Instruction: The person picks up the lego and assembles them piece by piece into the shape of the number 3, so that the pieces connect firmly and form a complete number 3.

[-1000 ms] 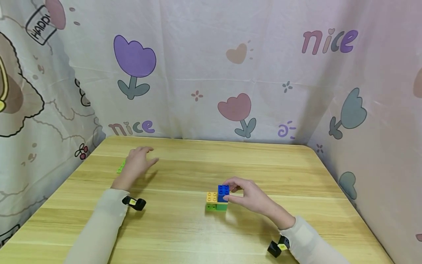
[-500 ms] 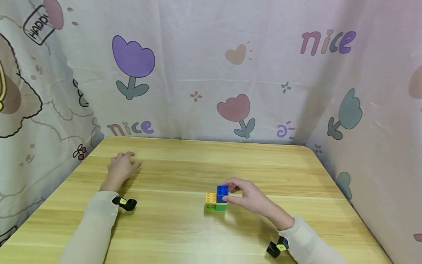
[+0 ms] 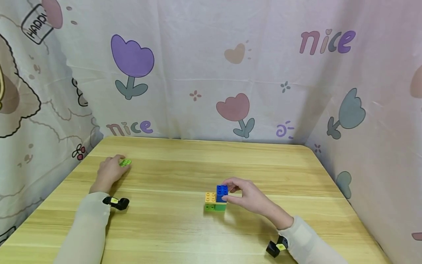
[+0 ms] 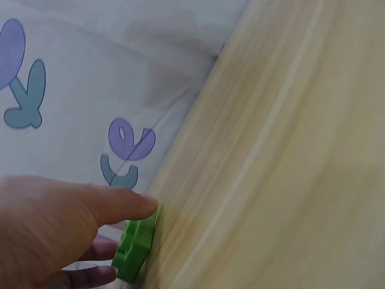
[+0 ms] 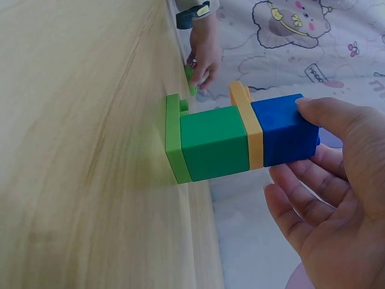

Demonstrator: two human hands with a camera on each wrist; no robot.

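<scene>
My left hand (image 3: 110, 171) is at the far left of the table. Its thumb and fingers pinch a flat light-green toy building brick (image 4: 135, 248), whose studs show in the head view. Right of the middle stands a small stack: a flat light-green brick (image 5: 174, 139) at the bottom, a darker green block (image 5: 215, 143) on it, then a flat yellow-orange brick (image 3: 210, 197) and a blue block (image 5: 285, 130) on top. The thumb and fingers of my right hand (image 3: 252, 196) hold the blue block from the right side.
The wooden table (image 3: 171, 234) reaches back to a patterned curtain (image 3: 184, 55) that also hangs along both sides. A black wrist camera (image 3: 116, 202) is strapped at the left cuff, and another camera (image 3: 277, 247) at the right cuff.
My left hand has moved left and closed on the flat light-green brick, which it hid half a second ago. The right hand and the stack have stayed put.
</scene>
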